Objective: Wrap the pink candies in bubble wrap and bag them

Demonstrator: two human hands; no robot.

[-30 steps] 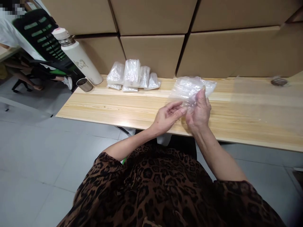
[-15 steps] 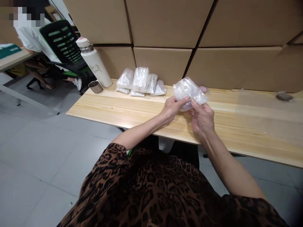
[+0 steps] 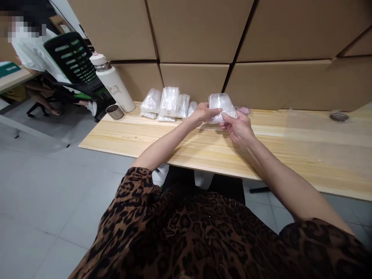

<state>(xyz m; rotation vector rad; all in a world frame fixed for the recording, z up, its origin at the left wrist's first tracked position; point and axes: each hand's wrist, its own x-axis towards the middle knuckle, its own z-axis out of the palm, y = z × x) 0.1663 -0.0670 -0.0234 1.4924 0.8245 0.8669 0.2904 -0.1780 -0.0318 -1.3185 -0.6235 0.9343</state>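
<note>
A clear plastic packet (image 3: 222, 104), folded and shiny, is held between both my hands just above the wooden table (image 3: 162, 143). My left hand (image 3: 205, 113) grips its left lower edge with the thumb on top. At the lower right corner, my right hand (image 3: 238, 126) pinches it between thumb and fingers. What the packet contains I cannot make out. Left of my hands, several similar clear packets (image 3: 169, 101) lie piled against the cardboard boxes, and my left hand partly hides the rightmost one.
Stacked cardboard boxes (image 3: 194, 81) wall off the table's back edge. A white thermos (image 3: 117, 87) and a metal cup (image 3: 114, 111) stand at the left end. On the right lie a clear plastic sheet (image 3: 319, 135) and a dark round object (image 3: 339, 116). A person (image 3: 37, 50) sits beyond a green-black chair (image 3: 69, 58).
Both hands have moved forward and left with the packet, toward the pile. The packet is turned more upright and looks more neatly folded.
</note>
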